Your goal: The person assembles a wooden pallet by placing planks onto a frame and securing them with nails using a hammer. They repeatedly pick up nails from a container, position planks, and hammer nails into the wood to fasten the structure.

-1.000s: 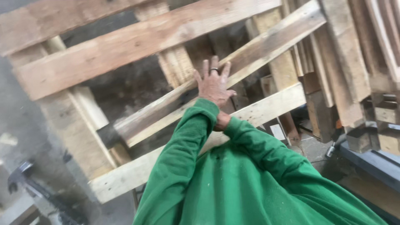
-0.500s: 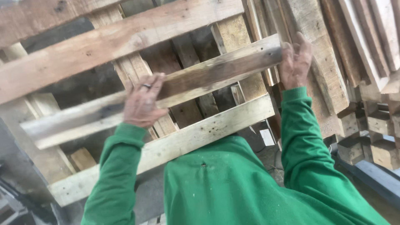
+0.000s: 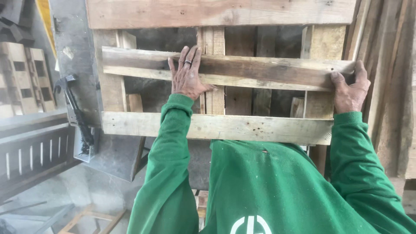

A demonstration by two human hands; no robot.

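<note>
Wooden pallet (image 3: 225, 71) upright, left hand (image 3: 187, 78) fingers spread flat on slat, right hand (image 3: 350, 92) fingers clamped on slat end

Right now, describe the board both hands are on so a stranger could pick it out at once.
Start at the wooden pallet standing upright in front of the person in the green sweater. Three boards cross it; take the middle board. The left hand lies flat on it and the right hand grips its right end, and it is darker and more weathered than the pale boards above and below.
</note>
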